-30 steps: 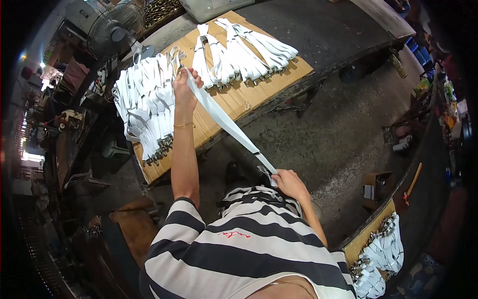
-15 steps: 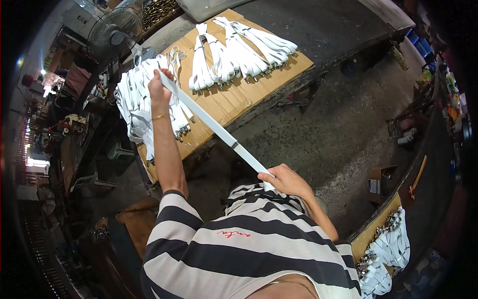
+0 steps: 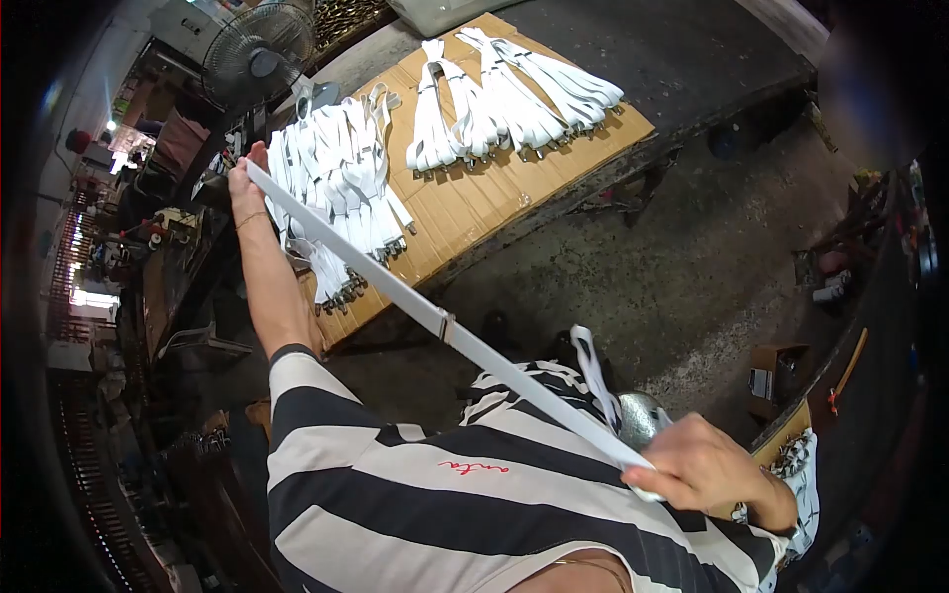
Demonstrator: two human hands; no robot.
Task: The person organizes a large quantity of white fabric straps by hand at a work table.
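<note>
A long white strap [image 3: 381, 276] is stretched taut on a diagonal across my body. Its far end is gripped by my left hand [image 3: 247, 186], whose fingers close round it beside the cardboard's left edge. My right hand [image 3: 704, 466] pinches the other end low at the right, in front of my striped shirt. Partway along the strap sits a small metal slider [image 3: 447, 327]. A loose white strap loop [image 3: 590, 364] hangs near my lap, left of my right hand.
A cardboard sheet [image 3: 474, 212] on the dark table carries a heap of white straps [image 3: 341, 188] and fanned bundles of white straps [image 3: 514, 104] with metal clips. More straps [image 3: 806, 494] lie at lower right. A fan [image 3: 259, 59] stands at upper left; a small box [image 3: 776, 379] is at right.
My hands have moved farther apart, left hand outward to the left, right hand down and right. The strap between them is now longer, and a loop shows near my lap.
</note>
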